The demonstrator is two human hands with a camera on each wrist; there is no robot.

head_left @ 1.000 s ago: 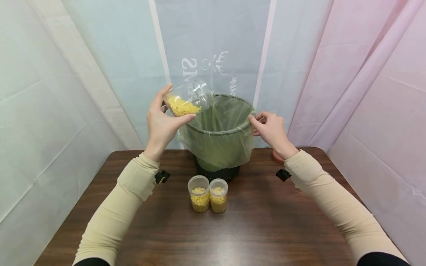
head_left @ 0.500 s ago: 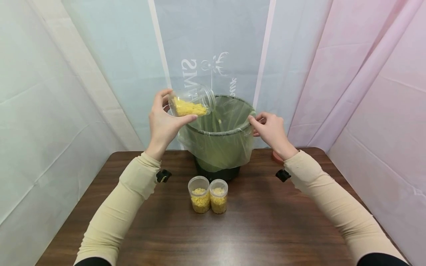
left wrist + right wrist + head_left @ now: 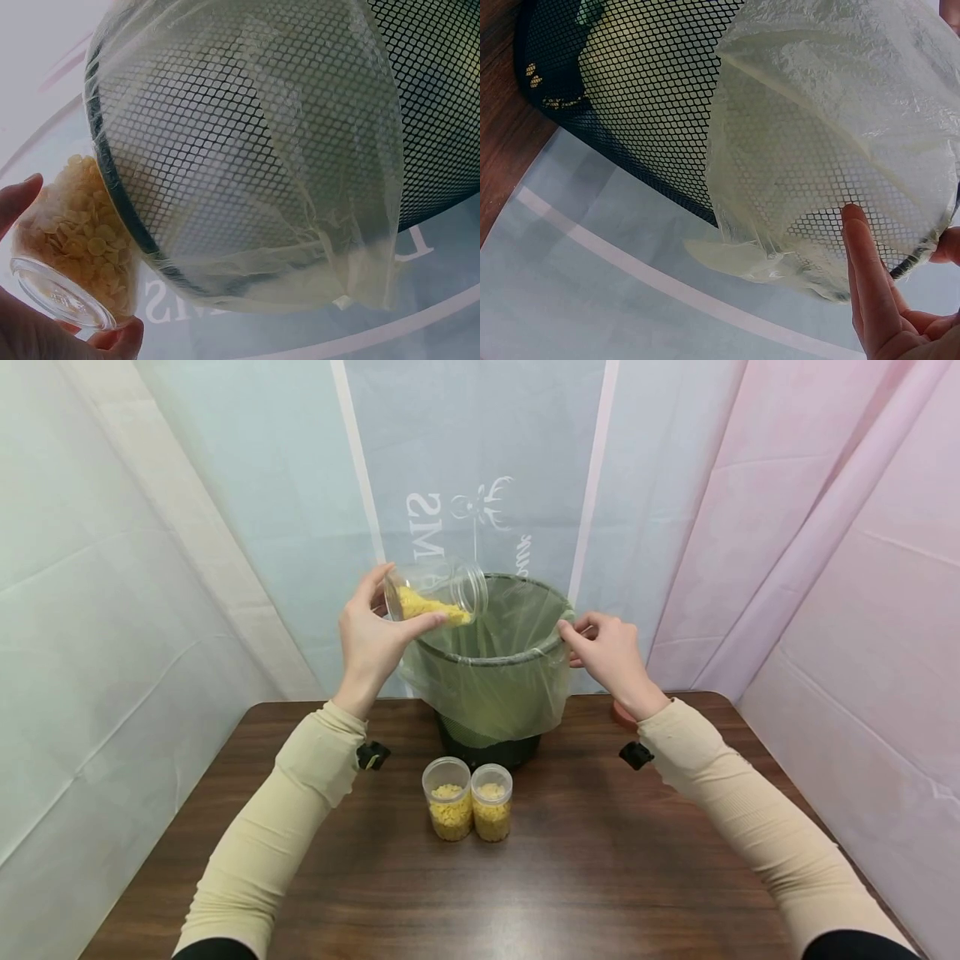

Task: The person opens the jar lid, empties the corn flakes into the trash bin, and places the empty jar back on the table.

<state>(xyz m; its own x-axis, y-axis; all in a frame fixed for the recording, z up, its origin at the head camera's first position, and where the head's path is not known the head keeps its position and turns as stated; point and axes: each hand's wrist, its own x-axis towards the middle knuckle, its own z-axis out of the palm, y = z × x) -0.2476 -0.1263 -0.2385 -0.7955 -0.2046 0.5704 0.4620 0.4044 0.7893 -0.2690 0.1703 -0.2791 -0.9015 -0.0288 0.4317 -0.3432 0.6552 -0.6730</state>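
In the head view my left hand grips a clear jar lying nearly on its side. The jar's mouth is over the left rim of a dark mesh bin, and yellow flakes are heaped along its lower wall. The left wrist view shows the thumb and fingers around the jar's base. A thin pale green bag lines the bin and folds over its rim. My right hand pinches the rim and bag on the right, some fingers outside in the right wrist view.
Two open clear jars partly filled with yellow pieces stand side by side in front of the bin on the brown wooden table. A reddish round object lies partly hidden behind the right wrist. Pale cloth curtains enclose the table.
My left hand has moved slightly right and tipped the jar further, its mouth now lower. The heap of flakes has shrunk. A small yellow piece showed inside the bin half a second ago.
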